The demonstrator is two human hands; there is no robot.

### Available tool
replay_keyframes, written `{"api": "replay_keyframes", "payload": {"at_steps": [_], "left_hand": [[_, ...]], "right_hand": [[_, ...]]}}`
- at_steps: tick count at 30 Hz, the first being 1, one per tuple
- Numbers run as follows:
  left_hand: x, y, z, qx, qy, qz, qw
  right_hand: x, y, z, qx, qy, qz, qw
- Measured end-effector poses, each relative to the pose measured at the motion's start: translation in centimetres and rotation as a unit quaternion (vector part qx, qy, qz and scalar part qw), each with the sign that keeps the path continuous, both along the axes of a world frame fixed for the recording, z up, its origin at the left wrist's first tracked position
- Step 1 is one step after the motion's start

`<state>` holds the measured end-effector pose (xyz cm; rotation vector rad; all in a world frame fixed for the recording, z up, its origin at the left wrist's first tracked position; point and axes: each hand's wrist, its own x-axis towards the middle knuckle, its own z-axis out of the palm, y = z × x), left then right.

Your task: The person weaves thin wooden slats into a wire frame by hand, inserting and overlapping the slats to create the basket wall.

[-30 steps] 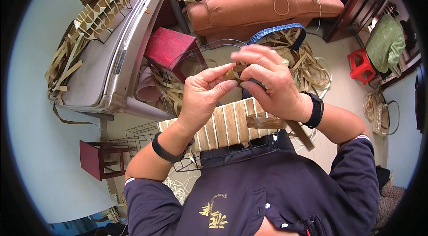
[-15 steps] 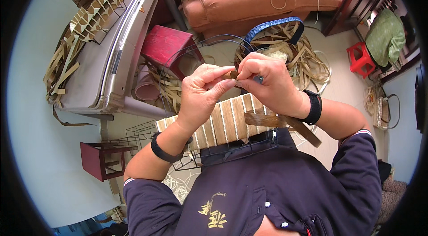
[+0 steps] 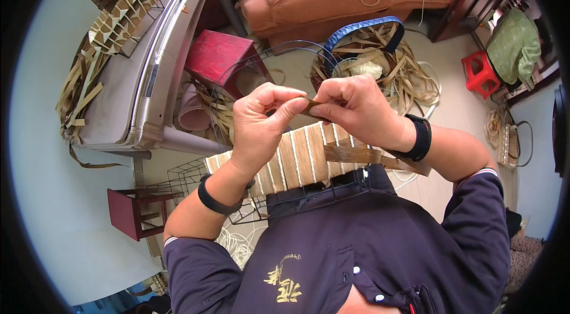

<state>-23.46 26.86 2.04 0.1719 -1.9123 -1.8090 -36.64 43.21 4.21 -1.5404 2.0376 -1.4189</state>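
Between my two hands a brown flat weaving strip is pinched. My left hand (image 3: 266, 117) closes thumb and forefinger on its end, and my right hand (image 3: 356, 105) grips it just beside. The short piece of brown strip (image 3: 312, 107) between the fingertips is partly hidden. Below my hands, a black wire basket frame (image 3: 312, 202) rests on my lap, its side woven with wide tan strips (image 3: 295, 159) and white cord. Another stretch of brown strip (image 3: 353, 154) comes out of the weave to the right, passing under my right wrist.
Left stands a grey table (image 3: 113, 113) with a partly woven frame (image 3: 123, 12) and loose strips. A red stool (image 3: 218, 53) and pink bin (image 3: 194, 115) are near it. Ahead, a blue-handled basket (image 3: 362, 32) holds strips before a brown sofa (image 3: 344, 5). A red plastic stool (image 3: 481, 75) stands right.
My hands have shifted slightly, and the strip between my fingertips has turned, showing more edge-on. The loose strip end under my right wrist has swung upward.
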Motion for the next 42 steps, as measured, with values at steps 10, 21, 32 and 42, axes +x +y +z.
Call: {"api": "replay_keyframes", "payload": {"at_steps": [10, 21, 32, 42], "left_hand": [[0.5, -1.3, 0.0, -0.038, -0.073, -0.025, 0.996], [1.6, -3.1, -0.8, -0.281, -0.288, -0.232, 0.886], [0.9, -2.1, -1.4, -0.332, -0.301, -0.213, 0.868], [1.3, -2.6, -1.7, -0.317, -0.288, -0.236, 0.872]], "right_hand": [[-1.4, 0.8, -1.1, 0.132, -0.317, 0.065, 0.937], [-2.5, 2.3, 0.1, 0.371, -0.2, 0.165, 0.892], [-2.2, -1.3, 0.9, 0.462, -0.029, 0.186, 0.867], [-0.7, -0.1, -0.4, 0.34, 0.081, 0.182, 0.919]]}}
